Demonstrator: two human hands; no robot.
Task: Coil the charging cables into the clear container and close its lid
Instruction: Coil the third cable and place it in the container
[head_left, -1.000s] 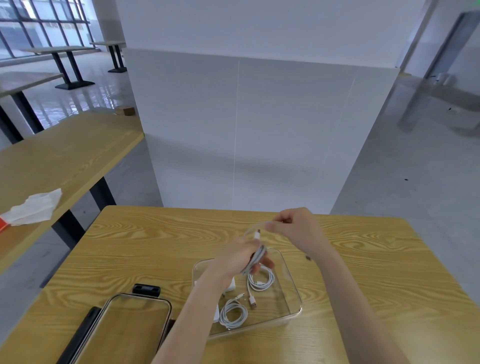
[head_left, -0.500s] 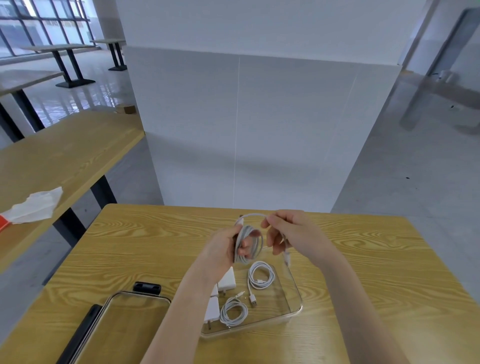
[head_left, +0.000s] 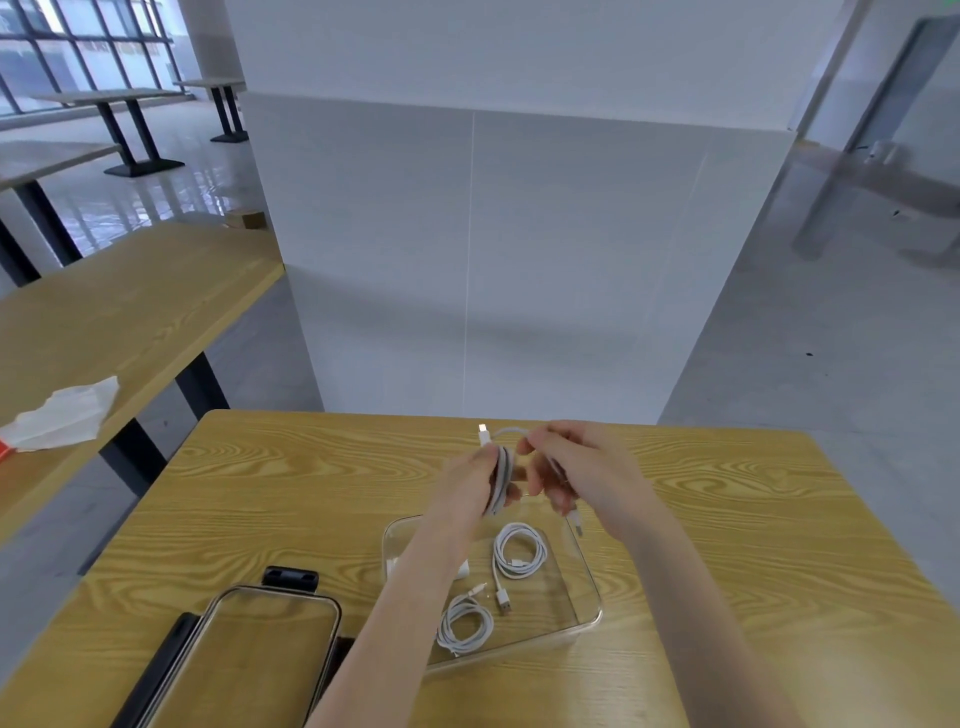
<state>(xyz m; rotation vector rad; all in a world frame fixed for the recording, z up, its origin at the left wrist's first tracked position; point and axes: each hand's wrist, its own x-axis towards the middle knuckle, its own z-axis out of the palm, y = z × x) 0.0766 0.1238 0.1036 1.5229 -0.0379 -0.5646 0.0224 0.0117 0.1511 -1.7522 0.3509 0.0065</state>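
White cable (head_left: 500, 475) is bundled in the left hand (head_left: 475, 480), fingers curled round it above the box (head_left: 589, 618); the right hand (head_left: 576, 475) pinches its loose tail. Two coils already lie inside. Next, probably: tuck the tail, lower it in, then fetch the lid (head_left: 249, 654) at near left.

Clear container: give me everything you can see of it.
The clear container is a shallow, transparent rectangular tray with rounded corners, plastic or glass by its look, lying open and flat on the wooden table. Two coiled white cables lie inside, with a white block partly hidden by the left forearm. Its lid lies apart, to its left.
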